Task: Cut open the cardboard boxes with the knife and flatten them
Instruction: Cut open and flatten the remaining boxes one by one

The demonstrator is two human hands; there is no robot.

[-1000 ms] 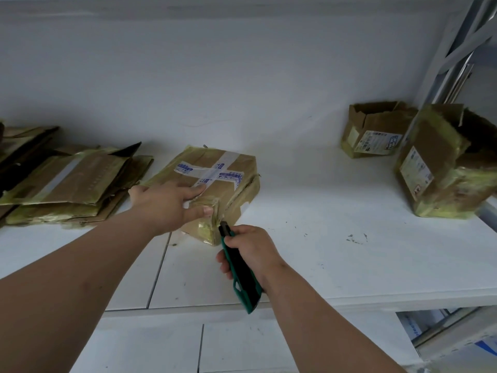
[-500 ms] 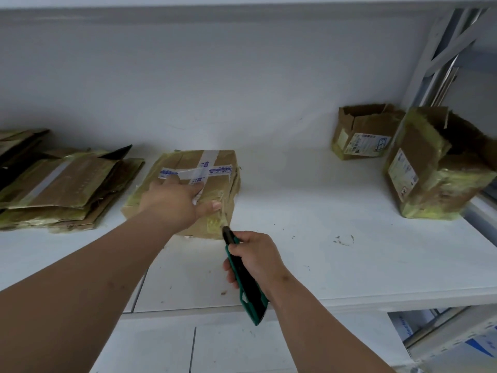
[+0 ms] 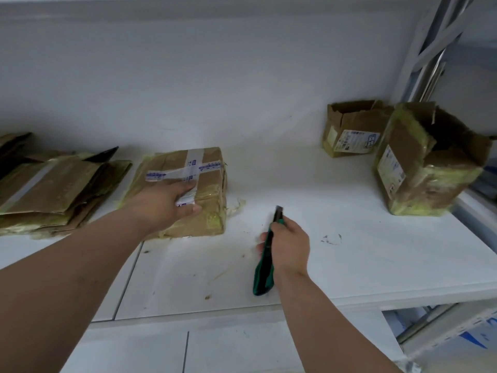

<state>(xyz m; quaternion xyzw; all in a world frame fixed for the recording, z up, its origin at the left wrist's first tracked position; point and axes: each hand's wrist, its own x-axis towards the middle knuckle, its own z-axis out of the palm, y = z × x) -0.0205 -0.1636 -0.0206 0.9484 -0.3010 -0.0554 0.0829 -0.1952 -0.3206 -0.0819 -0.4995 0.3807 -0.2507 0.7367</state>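
Observation:
A taped brown cardboard box (image 3: 207,168) lies low on the white shelf (image 3: 349,224), wrapped in yellowish film with white printed tape crossing its top. My left hand (image 3: 166,203) presses flat on its near top, fingers straight. My right hand (image 3: 289,243) grips a green utility knife (image 3: 265,267), tip pointing away, to the right of the box and apart from it.
A pile of flattened boxes (image 3: 53,189) lies at the left. Two opened boxes stand at the right: a small one (image 3: 352,130) against the wall and a larger one (image 3: 419,162) by the shelf's metal upright (image 3: 435,49).
The box has turned and slid left under my left hand. My right hand has drawn the knife away from the box's corner to the right.

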